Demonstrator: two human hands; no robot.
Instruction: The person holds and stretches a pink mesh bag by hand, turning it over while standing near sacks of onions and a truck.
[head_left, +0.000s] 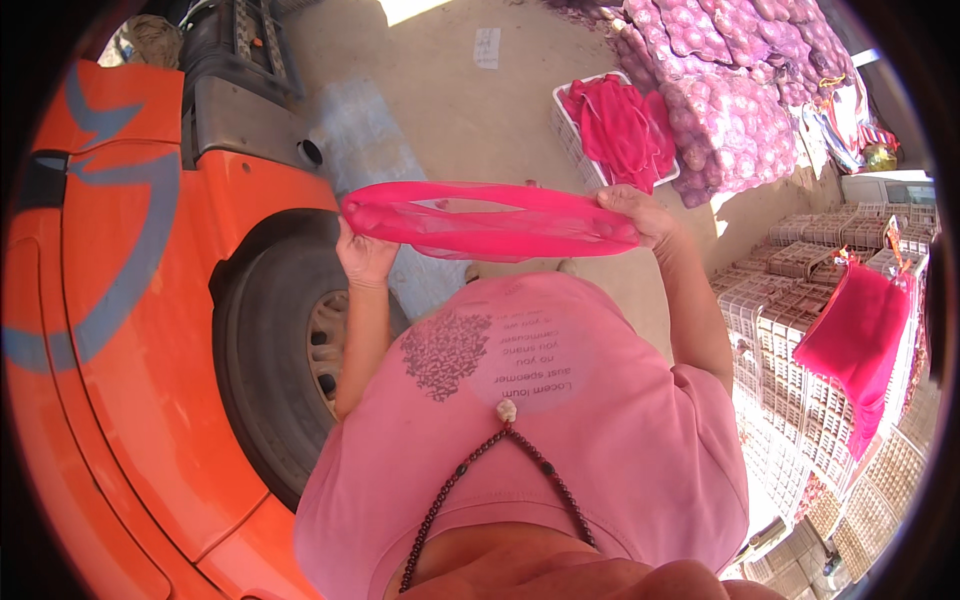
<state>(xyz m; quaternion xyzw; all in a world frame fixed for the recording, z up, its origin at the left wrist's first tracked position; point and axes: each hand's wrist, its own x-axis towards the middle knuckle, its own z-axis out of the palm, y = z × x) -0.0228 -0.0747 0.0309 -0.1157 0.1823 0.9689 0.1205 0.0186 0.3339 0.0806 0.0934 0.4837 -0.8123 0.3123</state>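
Note:
A bright pink mesh bag (490,238) is stretched sideways in front of my chest, its mouth spread into a long oval through which the floor shows. My left hand (366,252) grips its left end, the fingers inside the mesh and showing through it. At the other end my right hand (640,214) holds the rim, thumb on the outside and some fingers covered by the pink mesh. The bag hangs in the air between both hands, above the floor.
Close on my left stands an orange vehicle (110,270) with a large black tire (262,330). Ahead to the right, a white plastic crate (572,140) holds more pink mesh bags (622,125), beside stacked sacks of purple onions (730,135). Stacked pale crates (775,370) line my right, with pink mesh (860,335) draped over them.

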